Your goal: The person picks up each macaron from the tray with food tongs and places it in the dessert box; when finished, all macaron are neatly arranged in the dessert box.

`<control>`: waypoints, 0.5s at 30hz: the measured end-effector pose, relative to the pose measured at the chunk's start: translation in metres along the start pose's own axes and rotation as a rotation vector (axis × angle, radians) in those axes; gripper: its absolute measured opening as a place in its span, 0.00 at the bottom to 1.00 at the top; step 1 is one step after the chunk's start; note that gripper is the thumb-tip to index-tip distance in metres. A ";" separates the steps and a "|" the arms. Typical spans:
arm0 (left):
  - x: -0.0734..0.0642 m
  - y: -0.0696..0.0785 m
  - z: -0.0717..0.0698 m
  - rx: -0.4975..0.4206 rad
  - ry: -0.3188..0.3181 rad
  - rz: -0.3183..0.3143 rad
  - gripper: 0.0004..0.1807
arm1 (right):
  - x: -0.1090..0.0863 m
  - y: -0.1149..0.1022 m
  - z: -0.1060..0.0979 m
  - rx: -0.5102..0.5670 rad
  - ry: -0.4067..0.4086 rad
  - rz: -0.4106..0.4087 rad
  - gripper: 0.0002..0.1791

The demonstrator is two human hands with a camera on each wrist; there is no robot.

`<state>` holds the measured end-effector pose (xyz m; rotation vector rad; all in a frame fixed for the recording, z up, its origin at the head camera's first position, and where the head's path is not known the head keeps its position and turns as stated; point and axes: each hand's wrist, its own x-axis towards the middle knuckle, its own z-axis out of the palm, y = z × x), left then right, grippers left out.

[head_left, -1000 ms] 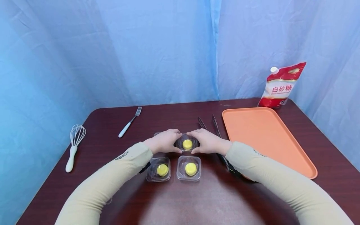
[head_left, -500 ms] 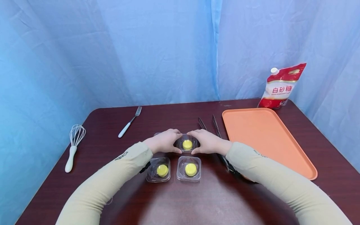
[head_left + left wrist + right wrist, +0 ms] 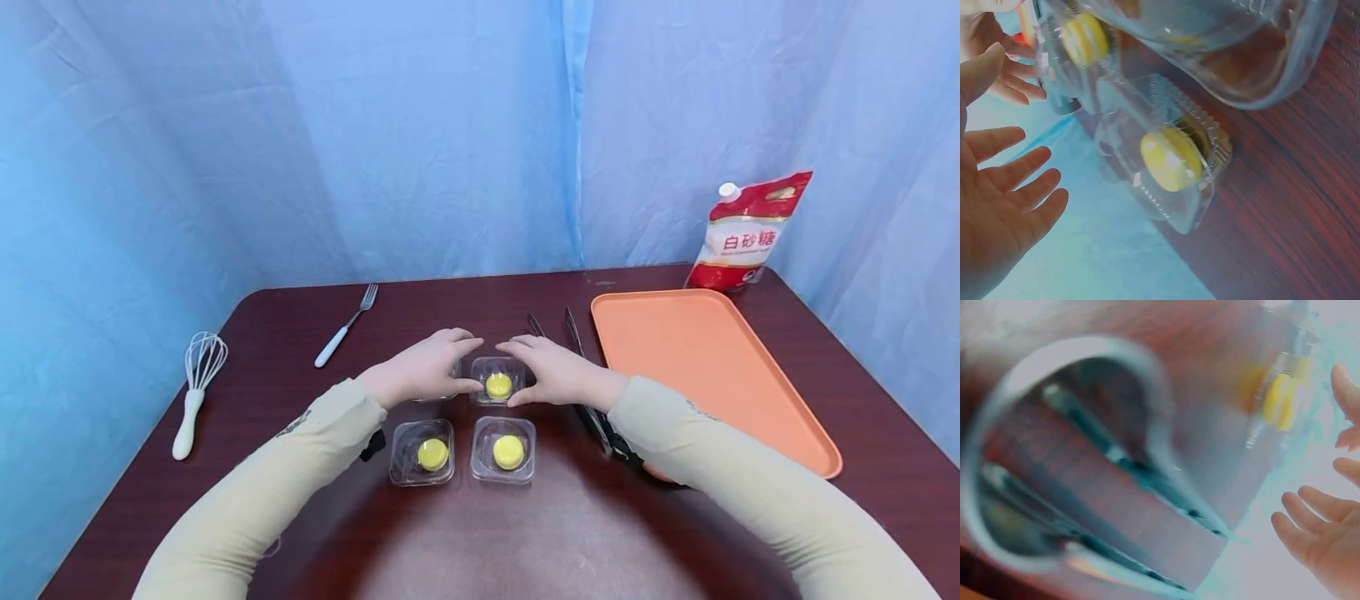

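Note:
Several square clear plastic boxes, each with a yellow macaron where its inside shows, stand mid-table in two rows. My left hand [image 3: 426,367] is over the back-left box [image 3: 437,397], hiding most of it and its contents. Beside the back-right box [image 3: 480,395] with its macaron [image 3: 498,385] is my right hand [image 3: 555,373], fingers spread above and thumb near its front edge. Both hands have relaxed fingers and hold nothing. In front sit the left box [image 3: 401,454] and the right box [image 3: 483,468]. The left wrist view shows a macaron [image 3: 1171,159] through clear plastic.
Black tongs [image 3: 574,333] lie just right of my right hand, partly under the forearm. Further right is an orange tray [image 3: 675,358], with a red-and-white sugar pouch [image 3: 746,237] behind it. A fork [image 3: 345,327] and a white-handled whisk [image 3: 193,408] lie to the left.
Both hands have let go of the back-right box; my left hand has moved left and up from it, and my right hand has shifted slightly right. The box has stayed in place.

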<state>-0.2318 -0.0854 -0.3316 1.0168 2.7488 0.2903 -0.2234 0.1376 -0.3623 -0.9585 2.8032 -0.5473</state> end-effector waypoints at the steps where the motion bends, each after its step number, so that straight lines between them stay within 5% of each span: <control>1: -0.002 0.000 -0.001 -0.002 0.021 0.004 0.38 | -0.001 0.000 -0.002 0.011 0.015 -0.004 0.44; 9: -0.022 0.002 -0.006 0.007 0.265 0.078 0.34 | -0.020 -0.012 -0.024 0.050 0.157 0.003 0.41; 15: -0.042 -0.001 -0.002 0.034 0.419 0.052 0.31 | -0.041 -0.014 -0.035 0.055 0.268 -0.009 0.37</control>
